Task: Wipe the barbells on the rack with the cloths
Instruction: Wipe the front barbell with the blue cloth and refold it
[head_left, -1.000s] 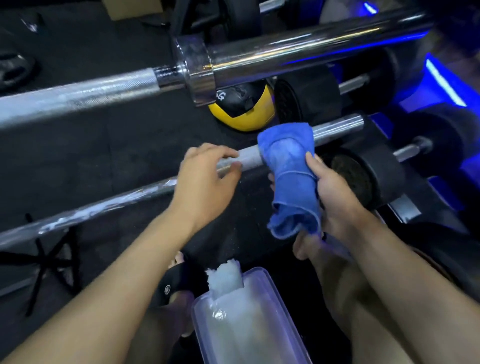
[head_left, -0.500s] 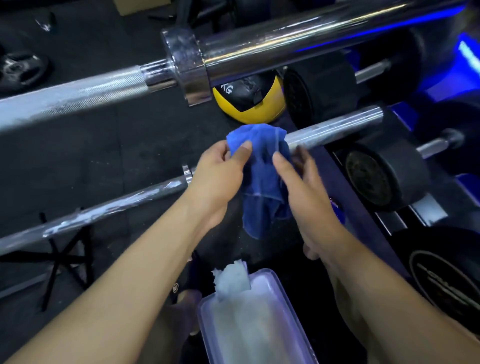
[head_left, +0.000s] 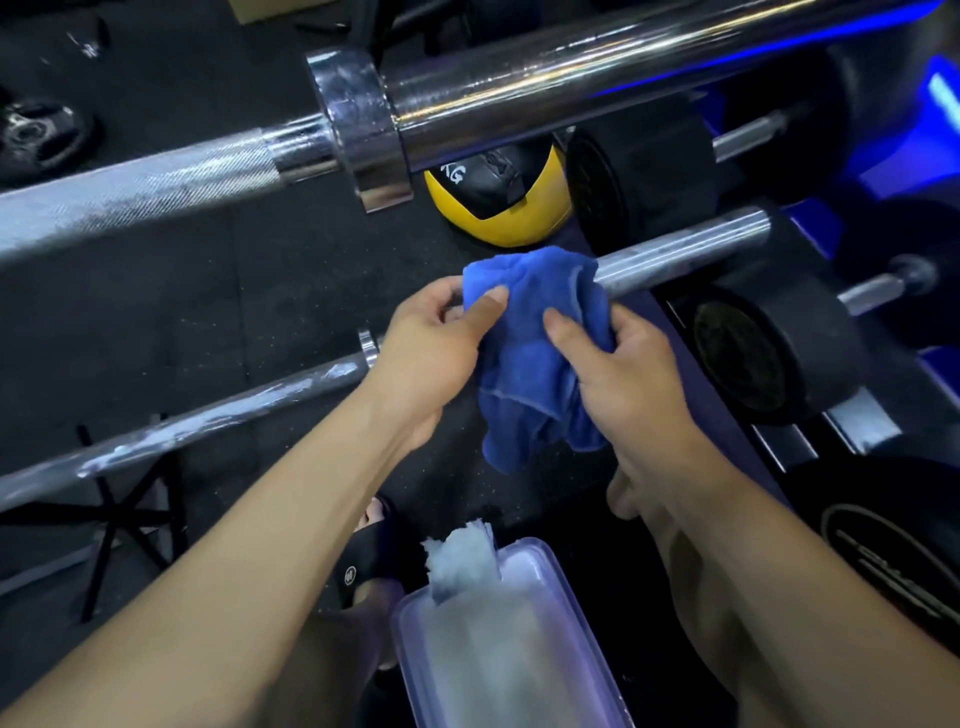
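Observation:
A blue cloth (head_left: 535, 332) is draped over the thinner lower barbell (head_left: 685, 249), which runs from lower left to upper right. My left hand (head_left: 431, 358) pinches the cloth's left side with thumb and fingers. My right hand (head_left: 628, 374) grips the cloth's right side, thumb on top. The cloth's lower part hangs loose between both hands. White residue streaks the lower bar's left stretch (head_left: 218, 415). A thick chrome barbell (head_left: 519, 88) with a collar crosses the top of the view.
A clear plastic tub (head_left: 566, 597) holding white wipes sits below my hands. A yellow and black medicine ball (head_left: 498, 202) lies on the black floor. Black dumbbells (head_left: 769, 353) fill the rack at right. A weight plate (head_left: 41, 135) lies at far left.
My left hand left the bare bar and took hold of the cloth's left side. The cloth slid left along the lower bar, and my right hand shifted its hold on it.

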